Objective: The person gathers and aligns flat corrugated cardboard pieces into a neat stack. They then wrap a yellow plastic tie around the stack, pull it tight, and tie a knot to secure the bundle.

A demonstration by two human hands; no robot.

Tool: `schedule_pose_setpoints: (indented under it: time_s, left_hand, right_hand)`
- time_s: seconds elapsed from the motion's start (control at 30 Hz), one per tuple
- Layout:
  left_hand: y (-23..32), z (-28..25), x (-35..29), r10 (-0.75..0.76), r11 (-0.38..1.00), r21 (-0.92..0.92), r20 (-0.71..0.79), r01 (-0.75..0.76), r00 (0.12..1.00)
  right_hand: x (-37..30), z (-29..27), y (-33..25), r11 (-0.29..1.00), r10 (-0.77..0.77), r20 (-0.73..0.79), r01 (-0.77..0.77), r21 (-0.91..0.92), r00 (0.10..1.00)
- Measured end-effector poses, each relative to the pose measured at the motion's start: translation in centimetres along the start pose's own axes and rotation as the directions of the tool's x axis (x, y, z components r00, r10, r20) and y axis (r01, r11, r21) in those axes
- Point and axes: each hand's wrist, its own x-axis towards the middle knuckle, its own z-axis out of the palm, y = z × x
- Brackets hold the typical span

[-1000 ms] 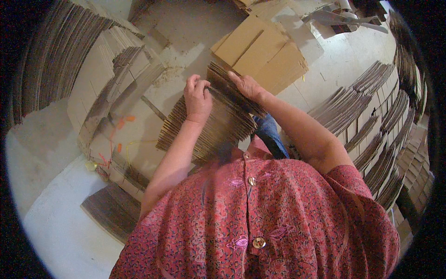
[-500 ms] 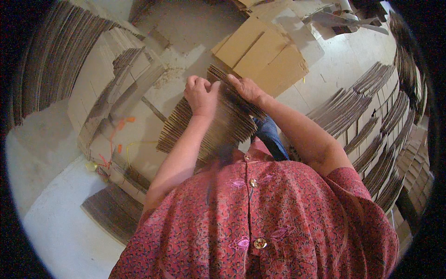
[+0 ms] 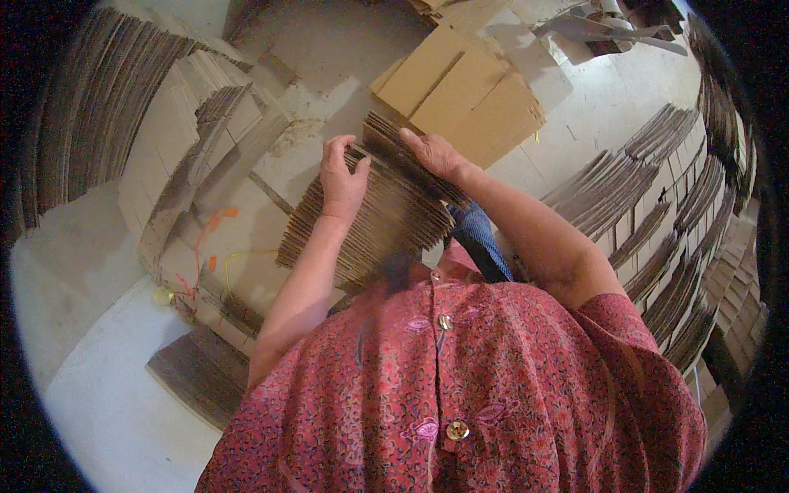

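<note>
In front of my body stands a row of brown corrugated cardboard pieces, packed close together with their edges up. My left hand is over the far left part of this row, its thumb and curved fingers apart, with cardboard edges showing in the gap. On the far right side, my right hand grips a tight bundle of cardboard sheets, thumb along the top. Its other fingers are mostly hidden. A blue textured piece of cloth shows below my right forearm.
Beyond my right hand lies a flat tan cardboard stack. Slotted cardboard stacks line the right side. Tall cardboard bundles stand at left, near orange and red cords. Another bundle lies on the pale floor.
My left hand has shifted a little to the left, and its thumb and fingers have spread apart. My right hand has stayed almost still on the bundle.
</note>
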Motion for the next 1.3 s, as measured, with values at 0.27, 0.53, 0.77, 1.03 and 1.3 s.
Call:
schedule_pose_setpoints:
  time_s: [0.27, 0.53, 0.77, 1.03, 1.3]
  left_hand:
    - [0.1, -0.3, -0.1, 0.039, 0.999, -0.003, -0.016, -0.039, 0.999]
    - [1.3, 1.2, 0.9, -0.056, 0.983, 0.167, -0.138, 0.079, 0.989]
    - [1.5, 2.1, 1.2, -0.046, 0.958, 0.272, -0.177, 0.094, 0.983]
    - [2.0, 2.0, 1.2, -0.103, 0.931, 0.33, -0.169, 0.154, 0.98]
    - [1.7, 2.0, 1.0, -0.029, 0.955, 0.287, -0.179, 0.081, 0.983]
  right_hand:
    - [-1.1, -0.3, -0.9, 0.996, -0.087, -0.035, 0.087, -0.005, 0.996]
    - [-0.6, -0.3, -0.7, 0.999, -0.033, 0.019, 0.033, -0.013, 0.999]
    - [-0.5, 0.0, -0.3, 0.992, -0.098, 0.007, 0.099, -0.082, 0.995]
    - [-1.1, -0.3, -0.9, 0.969, -0.163, 0.025, 0.165, -0.183, 0.986]
    - [-1.0, -0.1, -1.0, 1.0, -0.003, -0.017, 0.004, 0.031, 1.0]
